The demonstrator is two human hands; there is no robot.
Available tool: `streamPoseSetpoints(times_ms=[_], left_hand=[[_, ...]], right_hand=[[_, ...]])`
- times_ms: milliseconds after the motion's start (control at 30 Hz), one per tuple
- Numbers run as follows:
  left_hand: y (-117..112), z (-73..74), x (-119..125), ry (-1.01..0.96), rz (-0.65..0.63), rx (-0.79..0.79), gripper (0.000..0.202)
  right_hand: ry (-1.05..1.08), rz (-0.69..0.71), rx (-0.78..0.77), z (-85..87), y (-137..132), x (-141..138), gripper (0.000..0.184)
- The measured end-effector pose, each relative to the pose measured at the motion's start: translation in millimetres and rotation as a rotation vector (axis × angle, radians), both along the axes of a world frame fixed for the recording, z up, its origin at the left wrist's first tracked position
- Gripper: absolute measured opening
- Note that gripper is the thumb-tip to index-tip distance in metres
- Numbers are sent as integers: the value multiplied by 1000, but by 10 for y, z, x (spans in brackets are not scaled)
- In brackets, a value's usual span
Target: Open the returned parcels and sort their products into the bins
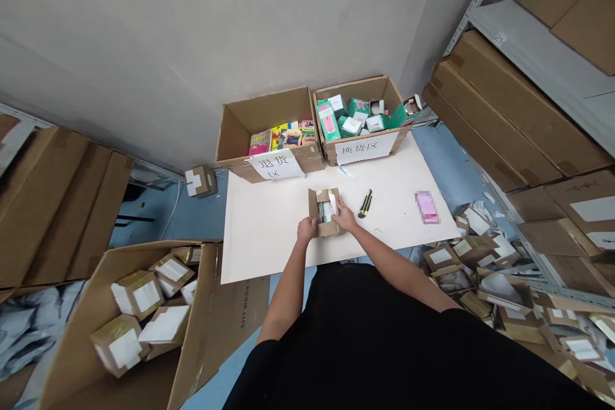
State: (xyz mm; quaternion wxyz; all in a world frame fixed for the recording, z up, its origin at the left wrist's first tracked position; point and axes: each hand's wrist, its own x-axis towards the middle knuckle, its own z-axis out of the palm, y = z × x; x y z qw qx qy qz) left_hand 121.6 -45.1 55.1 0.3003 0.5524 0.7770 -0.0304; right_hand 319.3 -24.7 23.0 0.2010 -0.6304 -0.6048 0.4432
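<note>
A small opened cardboard parcel (322,195) lies on the white table (269,224), its flaps up, with a green and white item showing inside. My left hand (306,229) is closed around the parcel's near left corner. My right hand (343,215) reaches into its right side, fingers closed on the contents or the flap; I cannot tell which. A black and yellow utility knife (366,203) lies just right of my right hand.
Two labelled cartons stand at the table's far edge: the left (235,134) holds colourful packets, the right (389,93) green and white boxes. A pink item (426,207) lies at right. A large carton of parcels (72,339) stands at left. Opened boxes litter the floor (485,275) right. Shelving (528,51) rises at right.
</note>
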Motion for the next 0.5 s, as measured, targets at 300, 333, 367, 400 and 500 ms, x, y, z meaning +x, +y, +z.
streamPoseSetpoints(times_ms=[300, 333, 367, 400, 500], left_hand=[[19, -67, 3, -35, 34, 4, 34], [19, -70, -32, -45, 52, 7, 34], [16, -72, -79, -59, 70, 9, 33], [8, -74, -134, -79, 89, 8, 33], [-52, -89, -286, -157, 142, 10, 36]], right_hand=[[560, -179, -27, -119, 6, 143, 83], [633, -190, -28, -120, -22, 138, 82], [696, -197, -27, -129, -54, 127, 81], [739, -202, -25, -146, -85, 115, 81], [727, -251, -17, -246, -145, 99, 80]])
